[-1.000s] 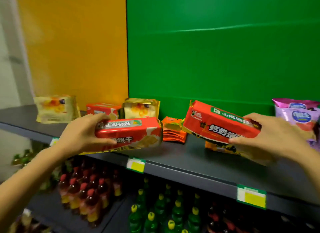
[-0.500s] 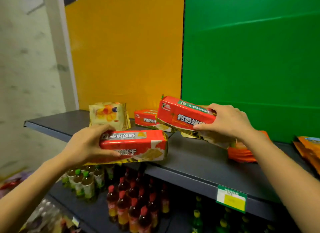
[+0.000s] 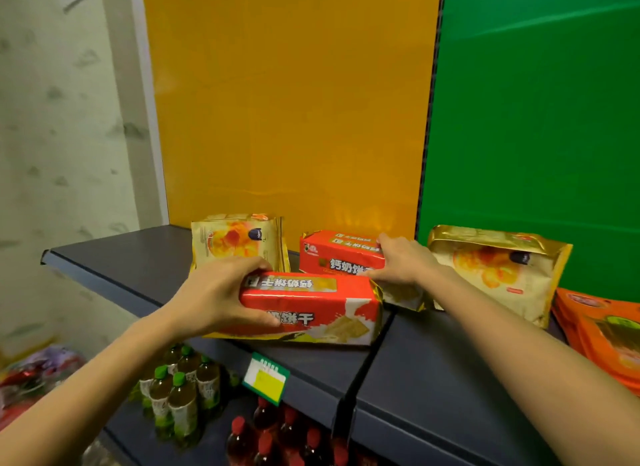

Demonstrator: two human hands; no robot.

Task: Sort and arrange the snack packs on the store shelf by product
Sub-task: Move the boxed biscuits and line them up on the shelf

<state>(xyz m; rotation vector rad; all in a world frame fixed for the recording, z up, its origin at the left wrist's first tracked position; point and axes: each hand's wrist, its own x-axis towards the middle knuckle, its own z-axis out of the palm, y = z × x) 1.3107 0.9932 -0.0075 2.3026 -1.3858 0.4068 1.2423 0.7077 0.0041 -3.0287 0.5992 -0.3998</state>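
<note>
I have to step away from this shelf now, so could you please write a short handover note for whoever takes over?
Left hand: gripping a red biscuit pack at the front edge of the shelf.
Right hand: on a second red pack at the back, against the yellow panel.
Elsewhere: one gold pack left of the red ones, another gold pack to their right, orange packs at far right.
Done: red packs brought near each other.
Left: set both down together, join the gold packs.
</note>
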